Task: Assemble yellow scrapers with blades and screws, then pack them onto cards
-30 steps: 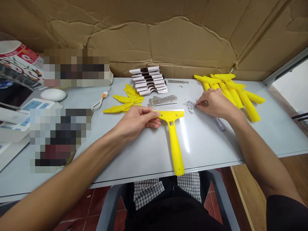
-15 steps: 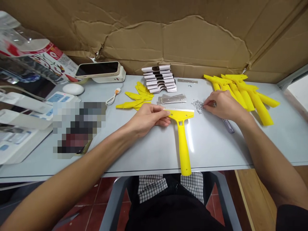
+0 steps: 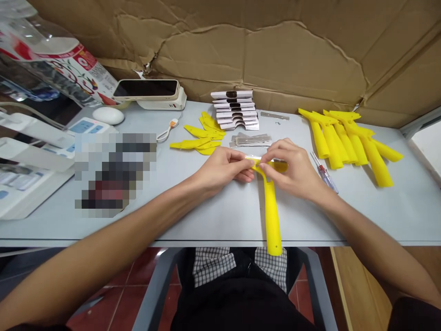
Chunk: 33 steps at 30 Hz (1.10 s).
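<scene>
Over the surface (image 3: 213, 220), the left hand (image 3: 220, 169) pinches a scraper (image 3: 271, 211) by its head; whether the right hand's (image 3: 292, 166) narrow grip there holds anything is hidden. Likely light and stiff, it's best held by its six-o'clock handle (image 3: 273, 227).

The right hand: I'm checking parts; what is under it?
Under the right hand, part of the scraper and its blade show; the rest there and the tabletop directly below are covered.
</scene>
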Each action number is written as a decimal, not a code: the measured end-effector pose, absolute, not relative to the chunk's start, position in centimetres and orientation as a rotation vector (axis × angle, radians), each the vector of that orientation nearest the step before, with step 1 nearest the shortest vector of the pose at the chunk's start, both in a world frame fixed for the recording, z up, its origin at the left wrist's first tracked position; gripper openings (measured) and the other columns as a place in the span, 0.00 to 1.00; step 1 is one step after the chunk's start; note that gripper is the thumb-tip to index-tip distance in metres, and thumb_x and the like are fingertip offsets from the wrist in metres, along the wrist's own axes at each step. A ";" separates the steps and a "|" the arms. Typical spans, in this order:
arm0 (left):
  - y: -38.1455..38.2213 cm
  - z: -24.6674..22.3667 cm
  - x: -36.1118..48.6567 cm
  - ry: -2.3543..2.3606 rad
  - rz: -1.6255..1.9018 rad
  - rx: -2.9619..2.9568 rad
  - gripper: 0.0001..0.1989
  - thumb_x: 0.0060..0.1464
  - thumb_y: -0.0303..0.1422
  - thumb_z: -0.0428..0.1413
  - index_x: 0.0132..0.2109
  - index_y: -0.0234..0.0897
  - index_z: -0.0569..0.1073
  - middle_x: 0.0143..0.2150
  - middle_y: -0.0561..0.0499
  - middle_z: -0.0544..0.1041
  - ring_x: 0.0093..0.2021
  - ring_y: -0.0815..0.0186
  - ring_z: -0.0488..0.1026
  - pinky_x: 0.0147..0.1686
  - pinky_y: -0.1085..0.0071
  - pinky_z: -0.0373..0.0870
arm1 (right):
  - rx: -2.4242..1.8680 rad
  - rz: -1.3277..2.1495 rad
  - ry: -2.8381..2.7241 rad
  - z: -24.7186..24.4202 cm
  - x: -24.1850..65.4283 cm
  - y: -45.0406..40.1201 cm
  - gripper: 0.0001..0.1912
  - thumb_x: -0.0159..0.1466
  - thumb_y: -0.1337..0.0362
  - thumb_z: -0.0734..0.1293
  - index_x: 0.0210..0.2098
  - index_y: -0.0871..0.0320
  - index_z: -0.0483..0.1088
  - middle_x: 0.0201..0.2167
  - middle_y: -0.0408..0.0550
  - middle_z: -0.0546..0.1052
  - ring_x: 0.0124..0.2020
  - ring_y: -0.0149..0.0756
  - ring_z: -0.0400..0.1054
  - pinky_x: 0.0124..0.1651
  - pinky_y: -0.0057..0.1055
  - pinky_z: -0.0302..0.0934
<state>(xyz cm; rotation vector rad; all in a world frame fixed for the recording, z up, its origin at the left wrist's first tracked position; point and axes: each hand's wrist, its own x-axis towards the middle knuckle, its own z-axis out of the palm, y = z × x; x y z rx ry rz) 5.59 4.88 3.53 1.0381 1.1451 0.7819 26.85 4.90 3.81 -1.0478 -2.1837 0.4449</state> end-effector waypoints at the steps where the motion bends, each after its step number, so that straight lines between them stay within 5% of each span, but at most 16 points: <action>1: 4.9 3.5 5.6 1.140 0.778 1.041 0.10 0.62 0.27 0.65 0.31 0.30 0.82 0.27 0.47 0.83 0.28 0.69 0.81 0.34 0.75 0.80 | -1.054 0.441 -2.173 3.6 26.8 5.0 0.06 0.68 0.64 0.71 0.36 0.55 0.81 0.40 0.50 0.81 0.46 0.46 0.75 0.52 0.46 0.68; 5: 4.8 3.5 5.6 1.127 0.770 1.049 0.10 0.64 0.27 0.64 0.32 0.29 0.83 0.28 0.46 0.83 0.29 0.70 0.81 0.35 0.75 0.79 | -1.057 0.426 -2.160 3.1 26.8 5.2 0.05 0.67 0.66 0.72 0.36 0.54 0.82 0.48 0.52 0.82 0.52 0.48 0.76 0.58 0.50 0.68; 16: 4.8 3.6 5.4 1.109 0.770 1.065 0.09 0.58 0.31 0.69 0.32 0.31 0.83 0.28 0.47 0.83 0.28 0.69 0.80 0.36 0.73 0.80 | -1.018 0.438 -2.228 3.5 27.0 5.3 0.07 0.70 0.66 0.71 0.39 0.56 0.84 0.49 0.53 0.84 0.49 0.46 0.79 0.55 0.48 0.71; 24: 4.7 3.9 5.4 1.120 0.749 1.090 0.10 0.63 0.31 0.66 0.33 0.31 0.84 0.30 0.45 0.84 0.29 0.68 0.80 0.36 0.72 0.80 | -0.912 0.385 -2.295 3.7 27.6 5.0 0.23 0.64 0.79 0.62 0.44 0.50 0.85 0.53 0.51 0.81 0.54 0.46 0.77 0.50 0.45 0.70; 33: 4.6 3.7 5.4 1.143 0.751 1.074 0.11 0.63 0.31 0.65 0.32 0.31 0.82 0.29 0.45 0.84 0.28 0.67 0.80 0.38 0.69 0.81 | -0.986 0.327 -2.331 3.7 27.7 5.0 0.24 0.64 0.78 0.63 0.45 0.47 0.85 0.54 0.51 0.80 0.56 0.49 0.75 0.53 0.49 0.69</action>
